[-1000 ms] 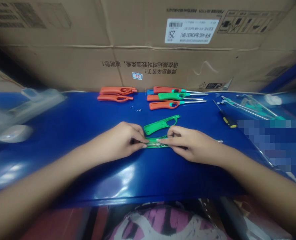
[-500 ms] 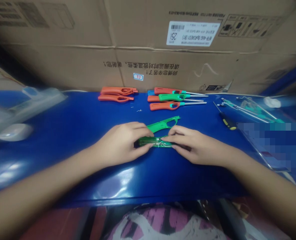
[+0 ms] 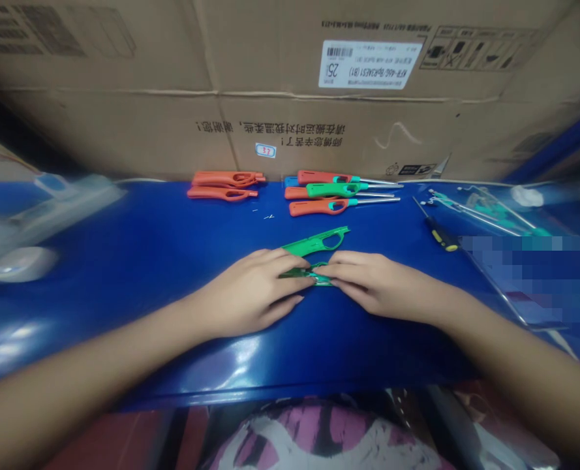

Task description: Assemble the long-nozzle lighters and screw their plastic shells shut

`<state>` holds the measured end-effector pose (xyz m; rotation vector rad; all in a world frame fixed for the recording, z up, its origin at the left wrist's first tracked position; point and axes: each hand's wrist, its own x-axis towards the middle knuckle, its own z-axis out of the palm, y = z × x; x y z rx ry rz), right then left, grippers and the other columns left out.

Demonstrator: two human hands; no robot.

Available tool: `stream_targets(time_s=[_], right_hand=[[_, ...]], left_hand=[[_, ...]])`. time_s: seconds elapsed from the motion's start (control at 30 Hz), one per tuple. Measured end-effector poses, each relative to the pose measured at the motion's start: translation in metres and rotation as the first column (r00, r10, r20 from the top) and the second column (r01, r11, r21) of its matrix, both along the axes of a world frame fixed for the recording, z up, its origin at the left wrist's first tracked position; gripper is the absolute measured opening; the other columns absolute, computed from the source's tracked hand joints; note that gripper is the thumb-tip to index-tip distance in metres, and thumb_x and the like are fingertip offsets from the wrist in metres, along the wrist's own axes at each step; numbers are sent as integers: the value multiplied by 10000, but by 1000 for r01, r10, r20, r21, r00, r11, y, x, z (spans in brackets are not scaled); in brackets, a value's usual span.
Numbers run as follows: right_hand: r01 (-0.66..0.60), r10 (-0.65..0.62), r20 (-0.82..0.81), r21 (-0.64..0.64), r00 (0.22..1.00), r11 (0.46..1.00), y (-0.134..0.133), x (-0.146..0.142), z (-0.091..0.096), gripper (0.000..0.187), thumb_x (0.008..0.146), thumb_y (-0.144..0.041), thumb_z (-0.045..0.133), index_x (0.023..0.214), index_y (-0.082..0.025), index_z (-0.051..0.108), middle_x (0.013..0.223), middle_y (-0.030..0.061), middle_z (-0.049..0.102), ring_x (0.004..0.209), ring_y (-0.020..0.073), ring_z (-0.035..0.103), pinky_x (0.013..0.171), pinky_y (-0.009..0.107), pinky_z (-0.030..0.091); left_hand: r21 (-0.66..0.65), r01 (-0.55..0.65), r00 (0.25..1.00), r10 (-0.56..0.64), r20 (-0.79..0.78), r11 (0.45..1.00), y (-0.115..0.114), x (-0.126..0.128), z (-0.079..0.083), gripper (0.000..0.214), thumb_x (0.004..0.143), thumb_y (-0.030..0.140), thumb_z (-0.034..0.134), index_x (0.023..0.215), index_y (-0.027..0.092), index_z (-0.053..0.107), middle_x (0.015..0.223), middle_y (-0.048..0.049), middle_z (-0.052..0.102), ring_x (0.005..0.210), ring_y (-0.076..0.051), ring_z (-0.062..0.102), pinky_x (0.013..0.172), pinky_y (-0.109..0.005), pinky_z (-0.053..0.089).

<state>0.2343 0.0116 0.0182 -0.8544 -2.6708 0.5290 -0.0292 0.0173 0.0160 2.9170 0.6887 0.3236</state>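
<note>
Between my two hands lies an opened green lighter body (image 3: 323,281), a long-nosed lighter with its inner parts showing, low over the blue table. My left hand (image 3: 258,290) grips its left end, fingers reaching over the middle and covering much of it. My right hand (image 3: 375,284) is closed on the right end, fingertips pressed near the inner parts. Just behind them rests a loose green shell half (image 3: 314,243) with a trigger loop. What lies under my fingers is hidden.
Orange shells (image 3: 226,186) lie at the back. Several assembled lighters (image 3: 319,207) with metal tubes are to their right. A black-yellow screwdriver (image 3: 441,235) and metal rods with teal parts (image 3: 485,212) lie at right. A white roundish object (image 3: 23,264) is at left; a cardboard box (image 3: 270,72) stands behind.
My left fingers have slid right and over the top of the lighter body, so its clear section is now mostly covered. My right hand stays at the right end. The view has shifted slightly.
</note>
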Motion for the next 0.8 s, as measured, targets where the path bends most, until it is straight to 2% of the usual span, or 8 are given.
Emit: stream_targets(time_s=[0.2,0.43,0.57,0.67,0.8], right_hand=[[-4,3,-36,-24,999,1000,1,1,5,295,976,-141,494,1209,-197,667,1055,73,691,956,172,661,847,300,539],[8,-13,-74,-64,997,998,2,-2,1,282,978,-129,497,1193,-195,666,1071,60,697,975,159,660,867,284,516],[50,-61,-145,-75,988,996,4,-1,-1,259,968,-144,517,1168,-183,676,1031,63,675,916,153,648,827,288,519],[142,-140,-153,-2,978,990,9,2,-3,304,965,-130,485,1189,-197,678,1076,83,633,962,180,618,842,330,521],[208,-205,-33,188,978,960,20,8,-8,354,941,-107,473,1190,-232,691,1202,110,578,1103,256,540,940,451,488]], left_hand=[[5,8,1000,-8,-1,1000,-1,0,0,376,999,261,478,1358,271,588,1342,-85,596,1198,-262,579,998,-439,492],[-4,14,1000,-14,-7,1000,1,1,-1,375,986,260,492,1347,257,596,1304,-90,609,1170,-265,575,988,-448,487],[-32,6,1000,-6,10,999,1,2,0,356,982,256,503,1320,255,616,1293,-83,614,1162,-253,573,996,-429,487],[-34,-5,999,7,47,999,0,0,2,328,981,261,512,1284,259,639,1301,-72,621,1168,-245,587,1024,-433,478],[-52,-59,987,65,144,997,3,-4,5,287,981,285,526,1225,220,662,1244,-78,661,1129,-230,614,1003,-411,499]])
